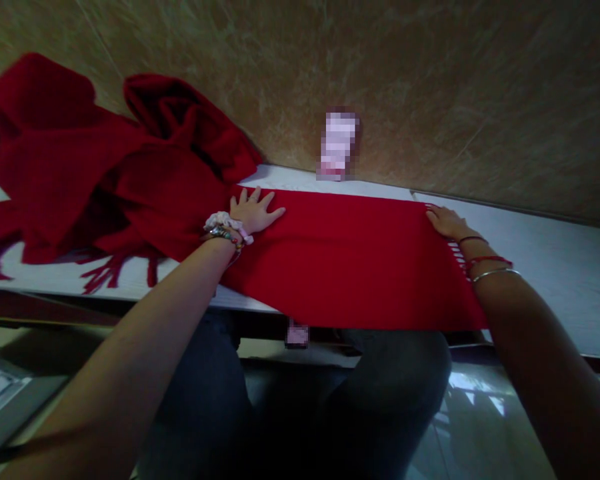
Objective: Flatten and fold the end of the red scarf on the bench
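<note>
Now the left hand [253, 215] lies, fingers [269, 199] wide, on the cloth [350, 260], the right hand [446, 221] at its fringed right end, grip unclear.

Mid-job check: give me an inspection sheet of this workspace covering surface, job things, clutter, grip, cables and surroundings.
Surface: white wood-grain tabletop, partly covered.
Job things: red fringed scarf spread flat; bunched tasselled red fabric at left; cannot tell whether they join.
Clutter: pixelated pink-and-white item behind the scarf, unidentifiable.
Grip: left hand open and spread on the scarf; right hand at its fringed end's far corner, hold unclear.
Cables: none identifiable; dark strip at lower left unclear.
Surroundings: brown marbled wall, glossy floor, grey object at lower left.
</note>
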Demonstrator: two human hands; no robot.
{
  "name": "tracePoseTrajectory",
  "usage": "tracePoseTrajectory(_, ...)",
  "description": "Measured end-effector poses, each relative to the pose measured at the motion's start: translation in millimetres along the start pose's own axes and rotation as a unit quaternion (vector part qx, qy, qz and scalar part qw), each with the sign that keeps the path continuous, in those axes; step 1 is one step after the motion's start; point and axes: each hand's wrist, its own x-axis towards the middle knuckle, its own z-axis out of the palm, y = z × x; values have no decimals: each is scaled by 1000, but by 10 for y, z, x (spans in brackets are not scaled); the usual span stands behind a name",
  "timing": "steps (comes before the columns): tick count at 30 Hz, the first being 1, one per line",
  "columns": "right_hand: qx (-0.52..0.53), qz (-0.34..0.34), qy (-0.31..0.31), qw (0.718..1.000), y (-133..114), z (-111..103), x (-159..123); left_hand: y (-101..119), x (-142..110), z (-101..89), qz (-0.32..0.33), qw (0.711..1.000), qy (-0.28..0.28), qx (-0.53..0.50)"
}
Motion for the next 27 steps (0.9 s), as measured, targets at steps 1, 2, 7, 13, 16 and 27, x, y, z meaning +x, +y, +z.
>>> tracePoseTrajectory(1, 9, 17, 1, 1000, -49, -28, -15, -1, 2, 5, 1, 1000, 3, 0)
tracePoseTrajectory(2, 21, 20, 6, 1000, -127, -59, -33, -2, 4, 11, 2, 1000, 6, 1)
tracePoseTrajectory(7, 93, -134, 30, 986, -869, -227, -267, -24, -7, 41, 22, 999, 29, 4)
tracePoseTrajectory(13, 110, -295, -46, 948, -1650, -314, -720, -35, -174, -86, 62, 994, 76, 43)
tracePoseTrajectory(16, 96, -273, -64, 955, -1635, -288, -739, -13, -271, -140, 93, 994, 38, 50)
tracePoseTrajectory(27, 60, -236, -68, 968, -1334, -242, -540, -97, -244, 5, 126, 991, -42, 30)
